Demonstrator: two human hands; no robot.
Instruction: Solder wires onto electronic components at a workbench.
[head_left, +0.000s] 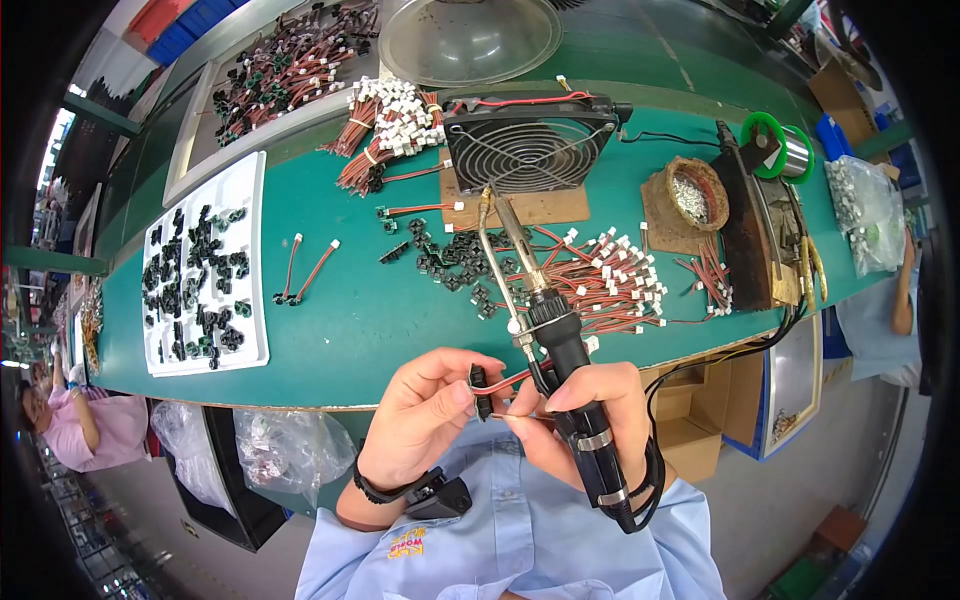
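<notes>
Close to my body, past the table's near edge, my left hand (pixel 418 412) pinches a small black component (pixel 480 390) between thumb and fingers. A red-and-dark wire lead (pixel 513 381) runs from that component toward my right hand (pixel 592 420). The right hand is wrapped round a black-handled soldering iron (pixel 556 322), whose metal tip points away toward the fan. Clamped along the iron is a thin metal solder-feed tube (pixel 493 262). My right thumb and fingertips also come near the wire; whether they grip it is partly hidden.
A black fan (pixel 530 145) stands behind the iron's tip. Wire leads with white plugs (pixel 610 282) and loose black components (pixel 455 258) lie around the iron. Left is a white tray (pixel 255 330) of components; right, a round tip-cleaning pot (pixel 655 190) and green solder spool (pixel 762 130).
</notes>
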